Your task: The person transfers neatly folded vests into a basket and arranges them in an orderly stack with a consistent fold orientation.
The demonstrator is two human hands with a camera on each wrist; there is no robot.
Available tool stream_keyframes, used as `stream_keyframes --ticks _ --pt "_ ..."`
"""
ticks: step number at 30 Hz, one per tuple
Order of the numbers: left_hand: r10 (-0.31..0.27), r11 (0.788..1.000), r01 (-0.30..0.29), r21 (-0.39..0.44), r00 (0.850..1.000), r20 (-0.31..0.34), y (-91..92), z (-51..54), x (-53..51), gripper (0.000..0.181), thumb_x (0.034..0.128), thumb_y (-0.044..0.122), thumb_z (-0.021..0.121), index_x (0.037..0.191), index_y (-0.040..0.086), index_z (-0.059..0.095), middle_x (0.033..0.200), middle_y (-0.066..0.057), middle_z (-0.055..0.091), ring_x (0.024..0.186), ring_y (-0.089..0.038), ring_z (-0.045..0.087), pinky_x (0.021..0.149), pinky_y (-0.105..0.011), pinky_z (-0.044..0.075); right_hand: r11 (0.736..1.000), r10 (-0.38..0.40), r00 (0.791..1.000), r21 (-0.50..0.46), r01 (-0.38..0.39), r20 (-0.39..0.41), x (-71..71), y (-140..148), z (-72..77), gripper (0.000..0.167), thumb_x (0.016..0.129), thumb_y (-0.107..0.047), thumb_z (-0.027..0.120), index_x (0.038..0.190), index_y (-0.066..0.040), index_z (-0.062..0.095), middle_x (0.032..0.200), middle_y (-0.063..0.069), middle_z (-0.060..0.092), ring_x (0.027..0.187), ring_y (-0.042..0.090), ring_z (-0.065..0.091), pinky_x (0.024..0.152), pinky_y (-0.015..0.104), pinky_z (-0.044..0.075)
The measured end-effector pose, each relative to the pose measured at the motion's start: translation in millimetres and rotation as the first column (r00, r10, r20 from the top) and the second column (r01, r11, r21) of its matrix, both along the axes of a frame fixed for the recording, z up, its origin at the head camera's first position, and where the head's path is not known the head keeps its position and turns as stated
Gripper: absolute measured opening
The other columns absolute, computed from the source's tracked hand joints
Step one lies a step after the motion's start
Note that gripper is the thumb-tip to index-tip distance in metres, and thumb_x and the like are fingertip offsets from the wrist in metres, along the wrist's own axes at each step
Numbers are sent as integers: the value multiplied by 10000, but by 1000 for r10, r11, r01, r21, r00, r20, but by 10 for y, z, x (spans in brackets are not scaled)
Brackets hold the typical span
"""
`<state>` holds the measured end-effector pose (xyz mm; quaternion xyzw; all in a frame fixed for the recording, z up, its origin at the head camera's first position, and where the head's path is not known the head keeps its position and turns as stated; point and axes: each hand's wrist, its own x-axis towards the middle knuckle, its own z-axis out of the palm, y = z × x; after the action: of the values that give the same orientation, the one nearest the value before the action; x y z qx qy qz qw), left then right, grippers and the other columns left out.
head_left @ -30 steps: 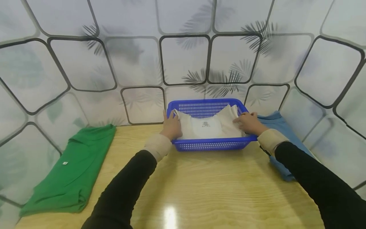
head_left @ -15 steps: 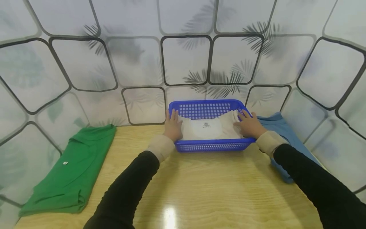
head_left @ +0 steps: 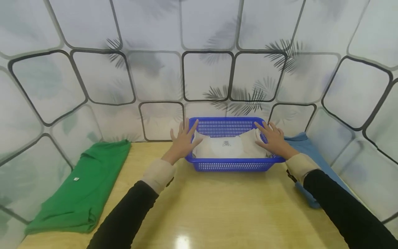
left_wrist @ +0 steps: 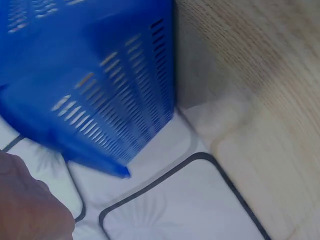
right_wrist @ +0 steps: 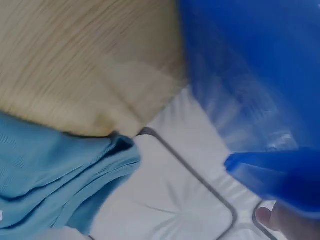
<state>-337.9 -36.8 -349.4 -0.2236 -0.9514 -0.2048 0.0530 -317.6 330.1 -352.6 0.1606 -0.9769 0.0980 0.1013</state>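
A blue perforated basket (head_left: 230, 165) stands at the back of the wooden table, with a folded cream cloth (head_left: 226, 145) lying in it. My left hand (head_left: 182, 141), fingers straight and spread, is at the basket's left end; in the left wrist view that hand (left_wrist: 31, 205) shows beside the basket (left_wrist: 115, 90) rim. Over the basket's right end is my right hand (head_left: 273, 139), its fingers spread and holding nothing. The right wrist view has part of this hand (right_wrist: 290, 222) near the rim of the basket (right_wrist: 270, 175); whether it touches is unclear.
A folded green garment (head_left: 84, 186) lies at the left of the table (head_left: 217, 207). At the right, partly behind my right forearm, is a blue garment (head_left: 320, 162). A patterned curtain (head_left: 205, 76) rises behind and at both sides.
Both hands have come off the cream cloth and their fingers have spread. My left hand has moved outward to the left. The cloth's raised right part lies lower in the basket.
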Motion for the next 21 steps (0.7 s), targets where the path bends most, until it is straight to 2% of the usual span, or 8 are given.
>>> stream_keyframes --ticks 4,8,12,14,16,18,21 --pt "-24 1000 24 10 999 39 -288 6 358 680 968 504 365 1516 310 10 1579 -93 -146 1449 -338 -159 1052 -686 -128 993 46 998 -107 -51 -46 172 -128 -10 758 940 -448 501 1525 -218 77 1557 240 97 1411 485 12 1025 730 35" --pt "-21 1000 22 -15 997 71 -588 141 675 659 973 491 374 1518 301 56 1577 -89 -158 1446 -334 -174 1044 -684 -152 975 114 985 -178 -136 -128 283 -396 145 756 939 -369 533 1525 -227 76 1576 188 76 1443 406 -44 1032 724 8" --pt "-1 998 8 -56 993 120 -917 296 894 682 969 457 419 1523 241 86 1572 -149 -142 1442 -373 -147 1043 -691 -139 953 189 966 -206 -224 -175 346 -818 356 786 922 -297 571 1522 -273 64 1590 132 68 1457 351 -75 1074 678 -19" --pt "9 996 5 -86 987 157 -1082 354 952 700 961 422 462 1522 181 118 1565 -197 -123 1436 -406 -122 1039 -697 -136 941 228 956 -209 -265 -187 366 -1087 457 798 914 -284 581 1520 -286 61 1595 100 54 1461 328 -87 1089 661 -31" --pt "31 991 -5 -136 981 193 -1250 398 959 719 954 404 486 1518 135 131 1557 -232 -111 1430 -433 -95 1035 -711 -117 926 273 940 -208 -314 -203 369 -1378 533 794 912 -305 575 1519 -293 63 1598 71 51 1465 298 -90 1105 638 -33" --pt "68 983 -26 -183 971 228 -1426 420 919 731 952 394 491 1512 91 131 1549 -256 -104 1422 -453 -85 1033 -715 -117 907 324 918 -203 -370 -227 370 -1676 578 784 912 -320 564 1522 -274 74 1597 74 59 1467 290 -81 1111 632 -28" --pt "143 971 -77 -227 946 290 -1700 408 814 744 961 410 461 1508 60 100 1538 -283 -103 1409 -478 -91 1026 -724 -120 871 405 880 -190 -454 -249 398 -2098 588 777 911 -335 553 1524 -239 85 1597 74 64 1469 291 -63 1113 632 -18"
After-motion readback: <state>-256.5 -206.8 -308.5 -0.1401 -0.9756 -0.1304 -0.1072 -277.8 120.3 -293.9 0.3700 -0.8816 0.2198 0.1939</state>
